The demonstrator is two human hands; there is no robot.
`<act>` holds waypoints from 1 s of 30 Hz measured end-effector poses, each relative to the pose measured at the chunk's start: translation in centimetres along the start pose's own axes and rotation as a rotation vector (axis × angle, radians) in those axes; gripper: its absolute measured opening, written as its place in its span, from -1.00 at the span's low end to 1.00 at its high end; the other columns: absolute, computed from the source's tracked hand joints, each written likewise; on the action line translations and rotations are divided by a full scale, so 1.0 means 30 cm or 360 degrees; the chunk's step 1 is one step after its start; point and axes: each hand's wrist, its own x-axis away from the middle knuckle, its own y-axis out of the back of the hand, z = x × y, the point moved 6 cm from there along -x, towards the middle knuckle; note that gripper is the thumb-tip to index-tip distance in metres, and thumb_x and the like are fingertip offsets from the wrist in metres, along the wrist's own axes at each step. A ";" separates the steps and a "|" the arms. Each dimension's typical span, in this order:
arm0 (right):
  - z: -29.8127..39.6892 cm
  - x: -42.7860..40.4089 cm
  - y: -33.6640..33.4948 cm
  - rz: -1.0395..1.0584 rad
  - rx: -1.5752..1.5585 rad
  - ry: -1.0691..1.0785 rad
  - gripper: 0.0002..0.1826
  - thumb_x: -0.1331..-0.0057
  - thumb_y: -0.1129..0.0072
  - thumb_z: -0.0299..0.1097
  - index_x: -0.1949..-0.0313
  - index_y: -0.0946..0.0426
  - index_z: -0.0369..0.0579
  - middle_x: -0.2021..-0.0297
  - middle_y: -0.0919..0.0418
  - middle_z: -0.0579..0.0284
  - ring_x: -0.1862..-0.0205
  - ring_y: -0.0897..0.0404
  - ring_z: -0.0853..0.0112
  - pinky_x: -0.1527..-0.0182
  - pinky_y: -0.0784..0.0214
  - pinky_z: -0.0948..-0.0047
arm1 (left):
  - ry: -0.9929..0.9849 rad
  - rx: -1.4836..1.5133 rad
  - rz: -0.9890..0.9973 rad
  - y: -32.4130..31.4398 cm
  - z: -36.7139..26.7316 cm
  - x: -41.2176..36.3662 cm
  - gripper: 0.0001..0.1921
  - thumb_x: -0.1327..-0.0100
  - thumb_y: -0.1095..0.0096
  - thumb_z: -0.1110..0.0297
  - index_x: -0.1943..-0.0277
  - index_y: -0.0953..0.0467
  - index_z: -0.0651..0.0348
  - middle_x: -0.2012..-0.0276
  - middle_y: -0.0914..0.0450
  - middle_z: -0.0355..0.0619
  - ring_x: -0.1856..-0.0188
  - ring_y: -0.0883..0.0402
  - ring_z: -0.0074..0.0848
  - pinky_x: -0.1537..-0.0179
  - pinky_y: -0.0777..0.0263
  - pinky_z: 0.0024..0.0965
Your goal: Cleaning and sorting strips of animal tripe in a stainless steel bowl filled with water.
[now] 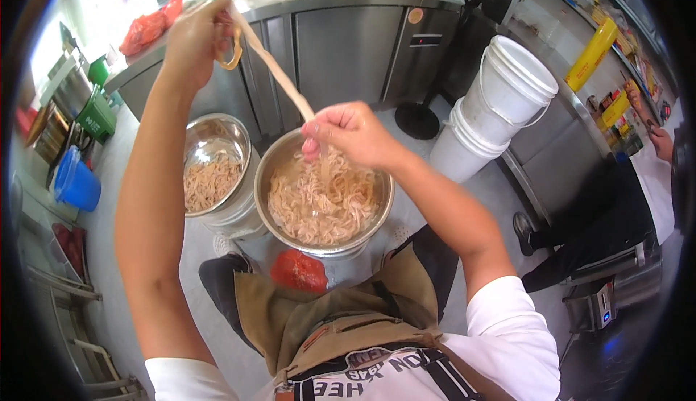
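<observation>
A long pale, soft strip [277, 72], perhaps animal intestine, is stretched between my hands. My left hand [198, 42] is raised high and grips its upper end, with a yellowish loop hanging beside the wrist. My right hand [348, 132] pinches the strip lower down, over a steel bowl [387, 205]. The strip's lower end hangs into that bowl, among many similar pale strips [321, 210] in cloudy liquid. To its left, a second steel bowl [239, 129] on a white bucket holds more pale strips [212, 183].
A red plastic bag [299, 270] lies between my feet. Stacked white buckets [511, 85] stand at the right, near a black stand base [417, 120]. A steel counter [348, 42] runs ahead. Another person's dark-trousered legs [592, 227] are at the far right. A blue bin [79, 181] stands left.
</observation>
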 end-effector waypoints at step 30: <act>-0.203 0.069 0.037 0.0034 0.0118 -0.0173 -0.75 -0.38 -0.11 -0.36 0.15 -0.56 -0.37 0.37 -0.65 0.07 0.33 -0.66 0.40 0.19 -0.54 0.47 | 0.0506 0.0335 -0.0129 0.140 0.369 0.086 -0.80 -0.39 -0.08 0.32 0.22 -0.54 0.30 0.43 -0.51 -0.20 0.57 -0.31 -0.73 0.62 -0.13 -0.66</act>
